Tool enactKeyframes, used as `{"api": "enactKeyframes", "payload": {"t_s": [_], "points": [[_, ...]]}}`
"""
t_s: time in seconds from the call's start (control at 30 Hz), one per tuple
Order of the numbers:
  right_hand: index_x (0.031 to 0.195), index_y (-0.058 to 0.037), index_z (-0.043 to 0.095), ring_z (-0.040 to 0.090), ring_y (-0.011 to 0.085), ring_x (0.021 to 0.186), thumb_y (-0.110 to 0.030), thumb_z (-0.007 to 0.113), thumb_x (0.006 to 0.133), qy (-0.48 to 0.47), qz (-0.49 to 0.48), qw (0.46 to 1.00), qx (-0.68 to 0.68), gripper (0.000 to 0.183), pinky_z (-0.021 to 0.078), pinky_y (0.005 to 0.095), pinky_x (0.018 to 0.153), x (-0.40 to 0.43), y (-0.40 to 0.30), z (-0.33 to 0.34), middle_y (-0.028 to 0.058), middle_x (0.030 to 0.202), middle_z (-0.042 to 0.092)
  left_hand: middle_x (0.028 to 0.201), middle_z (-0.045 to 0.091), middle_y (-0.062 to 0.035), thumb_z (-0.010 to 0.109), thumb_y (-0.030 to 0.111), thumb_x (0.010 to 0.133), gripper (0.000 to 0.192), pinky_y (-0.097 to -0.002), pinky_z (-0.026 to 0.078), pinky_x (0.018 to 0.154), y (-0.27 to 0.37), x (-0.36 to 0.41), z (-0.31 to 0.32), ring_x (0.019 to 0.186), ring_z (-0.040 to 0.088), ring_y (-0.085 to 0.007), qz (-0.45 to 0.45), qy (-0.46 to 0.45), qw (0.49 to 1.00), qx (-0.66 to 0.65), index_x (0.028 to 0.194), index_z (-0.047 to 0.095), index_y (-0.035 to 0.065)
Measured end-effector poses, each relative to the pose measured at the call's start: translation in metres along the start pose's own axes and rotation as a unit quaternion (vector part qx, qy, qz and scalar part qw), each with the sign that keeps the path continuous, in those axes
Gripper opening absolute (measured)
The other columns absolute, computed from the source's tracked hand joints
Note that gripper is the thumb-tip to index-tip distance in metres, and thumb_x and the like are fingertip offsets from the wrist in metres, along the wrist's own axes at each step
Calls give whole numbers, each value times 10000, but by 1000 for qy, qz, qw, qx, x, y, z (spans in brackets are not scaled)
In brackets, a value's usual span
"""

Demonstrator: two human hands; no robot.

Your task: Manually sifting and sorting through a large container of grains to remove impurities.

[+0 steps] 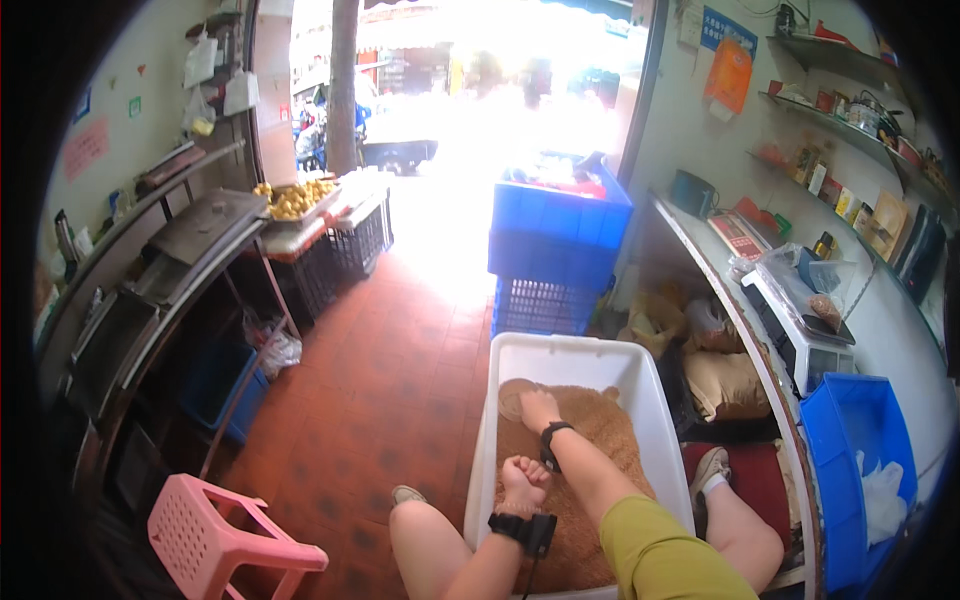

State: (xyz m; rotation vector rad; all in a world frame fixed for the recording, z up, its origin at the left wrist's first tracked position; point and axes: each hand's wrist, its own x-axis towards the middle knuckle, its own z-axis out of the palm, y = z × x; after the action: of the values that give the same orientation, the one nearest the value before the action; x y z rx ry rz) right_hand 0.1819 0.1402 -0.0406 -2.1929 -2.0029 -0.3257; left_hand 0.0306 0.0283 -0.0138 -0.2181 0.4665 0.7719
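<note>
In front of me is a deep white plastic tub [664, 450] holding brown granular material [592, 420], too fine to identify. My right hand [540, 410] is at its far left, fingers curled over the edge of a round, shallow brownish dish or sieve [514, 397]. The dish lies against the tub's left wall. Nearer to me, my left hand [525, 480] is held as a fist above the granules, and nothing shows between its fingers. Both wrists wear black straps; the left one carries a small black device [538, 534].
Blue crates [559, 225] are stacked just beyond the tub. At right are a shelf with a weighing scale [814, 352] and a blue bin [847, 450]. A pink plastic stool [232, 532] stands left on the red tiled floor [360, 405]. Farther left is a metal rack [202, 225].
</note>
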Motion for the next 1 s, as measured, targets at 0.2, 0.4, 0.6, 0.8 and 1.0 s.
{"api": "enactKeyframes", "payload": {"t_s": [0.2,0.4,0.6,0.8,1.0], "points": [[898,-84,773,693,298,974,-141,558,889,-114,70,991,9,222,535,427,842,-21,-20,16,137,964,738,498,280,22,399,219,926,359,-294,297,478,4,-49,-25,430,296,-132,-55,-31,997,43,576,356,151],[861,-70,754,707,333,877,-98,567,859,-65,64,995,33,189,560,441,755,-13,-24,16,174,917,723,498,280,21,365,222,968,400,-295,308,483,3,-59,-24,432,297,-131,-112,-53,985,122,576,356,142],[913,-34,682,662,366,890,-27,564,802,42,-4,996,83,162,539,462,790,-36,-9,-19,174,955,664,496,278,17,379,234,967,400,-290,279,463,16,-55,-14,428,272,-126,-96,-48,989,106,578,362,143],[874,-48,633,633,376,882,-58,605,802,0,-113,983,147,79,522,463,759,-90,8,-102,157,917,622,493,282,18,392,265,966,416,-284,226,441,17,-59,-10,418,249,-135,-74,-104,966,223,564,364,160],[872,-54,640,625,369,883,-92,646,799,-84,-189,971,121,83,511,460,752,-170,14,-210,142,922,613,548,376,9,401,213,988,402,-309,263,479,-19,-75,-4,471,323,-122,314,-167,718,598,607,436,89]]}}
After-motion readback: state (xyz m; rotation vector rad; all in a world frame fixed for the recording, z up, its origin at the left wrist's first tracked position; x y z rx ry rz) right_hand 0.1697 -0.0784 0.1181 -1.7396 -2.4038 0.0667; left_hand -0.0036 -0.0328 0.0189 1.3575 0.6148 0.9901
